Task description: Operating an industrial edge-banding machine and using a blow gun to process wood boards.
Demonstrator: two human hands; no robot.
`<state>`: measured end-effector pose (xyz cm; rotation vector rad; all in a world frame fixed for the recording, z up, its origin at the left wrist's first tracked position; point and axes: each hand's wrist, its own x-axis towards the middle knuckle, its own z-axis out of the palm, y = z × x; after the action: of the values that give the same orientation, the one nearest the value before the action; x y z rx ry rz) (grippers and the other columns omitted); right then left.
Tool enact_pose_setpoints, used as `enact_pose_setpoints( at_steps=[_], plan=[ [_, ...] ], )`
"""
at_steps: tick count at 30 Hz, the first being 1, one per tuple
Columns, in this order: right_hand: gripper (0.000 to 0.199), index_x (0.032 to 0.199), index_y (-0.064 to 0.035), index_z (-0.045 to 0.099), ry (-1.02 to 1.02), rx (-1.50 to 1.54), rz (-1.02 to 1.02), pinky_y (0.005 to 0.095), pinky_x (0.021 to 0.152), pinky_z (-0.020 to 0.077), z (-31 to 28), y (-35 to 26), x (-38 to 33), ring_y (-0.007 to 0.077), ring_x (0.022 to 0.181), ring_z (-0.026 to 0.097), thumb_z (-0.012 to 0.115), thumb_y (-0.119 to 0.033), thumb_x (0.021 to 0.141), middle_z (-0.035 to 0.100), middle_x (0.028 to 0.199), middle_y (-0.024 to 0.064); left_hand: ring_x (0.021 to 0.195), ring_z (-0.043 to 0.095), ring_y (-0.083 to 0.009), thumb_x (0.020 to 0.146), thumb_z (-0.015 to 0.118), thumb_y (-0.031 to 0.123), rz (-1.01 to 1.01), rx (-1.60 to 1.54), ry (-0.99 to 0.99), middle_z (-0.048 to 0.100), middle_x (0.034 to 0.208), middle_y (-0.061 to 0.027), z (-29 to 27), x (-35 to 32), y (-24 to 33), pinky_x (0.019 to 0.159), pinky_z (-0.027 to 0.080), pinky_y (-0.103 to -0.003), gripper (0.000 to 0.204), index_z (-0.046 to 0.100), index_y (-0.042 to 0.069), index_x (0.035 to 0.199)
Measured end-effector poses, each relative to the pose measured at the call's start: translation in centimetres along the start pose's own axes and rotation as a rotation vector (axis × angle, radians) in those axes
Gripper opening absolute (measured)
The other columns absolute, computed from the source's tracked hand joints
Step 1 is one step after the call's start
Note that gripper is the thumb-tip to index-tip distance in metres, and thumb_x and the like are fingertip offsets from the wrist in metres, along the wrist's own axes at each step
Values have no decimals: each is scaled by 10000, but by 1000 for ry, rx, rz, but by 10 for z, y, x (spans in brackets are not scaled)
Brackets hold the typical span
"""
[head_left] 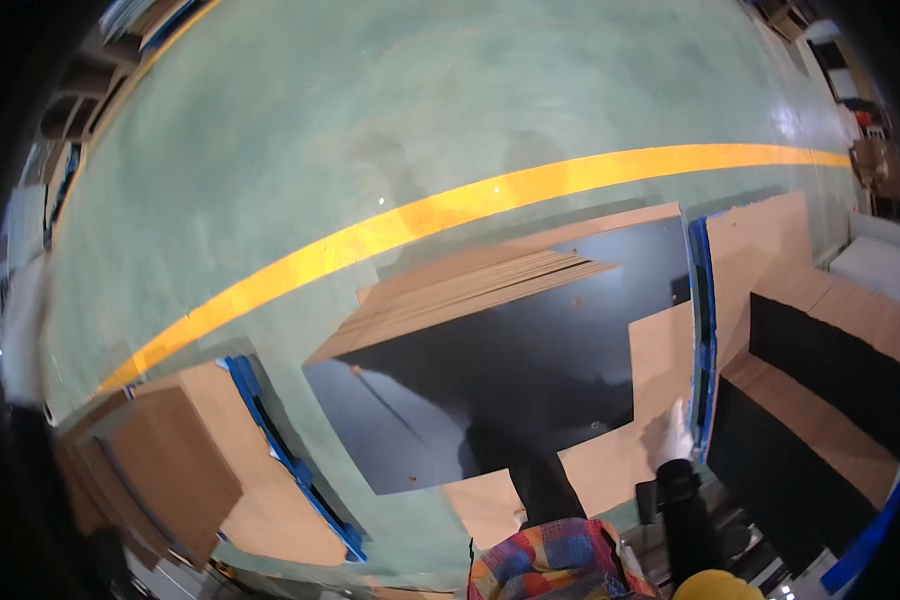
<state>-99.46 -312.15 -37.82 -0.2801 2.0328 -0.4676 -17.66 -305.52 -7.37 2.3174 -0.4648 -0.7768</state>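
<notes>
My right hand (pixel 676 432), pale and smeared by motion, is low at the right, below a dark sleeve with a black band at the wrist. It appears over the cardboard sheet (pixel 662 350), close to a blue pallet edge (pixel 703 330); its fingers do not show clearly. At the far left rim, a blurred whitish shape above a dark sleeve looks like my left hand (pixel 25 340), with its fingers indistinct. Between them lies a stack of dark-faced boards (pixel 500 370) with light brown edges. Small round marks dot its top, and a shadow falls across it.
Brown boards (pixel 170 450) rest on cardboard over a blue pallet (pixel 288 450) at left. More black-faced boards (pixel 790 450) are stacked at right. A yellow line (pixel 410 225) crosses the green floor (pixel 390 110). Checked cloth (pixel 545 562) shows at the lower edge.
</notes>
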Motion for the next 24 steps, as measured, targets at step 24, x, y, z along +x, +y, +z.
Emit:
enact_pose_setpoints(
  at_steps=[24],
  plan=[
    [866,1392,31,437,-119,811,497,448,912,513,78,13,-1,299,1085,617,508,-674,894,593,1235,216,1298,487,-336,921,267,737,209,807,-1235,533,1336,-283,655,-97,61,1087,342,-327,897,522,-11,1346]
  ],
)
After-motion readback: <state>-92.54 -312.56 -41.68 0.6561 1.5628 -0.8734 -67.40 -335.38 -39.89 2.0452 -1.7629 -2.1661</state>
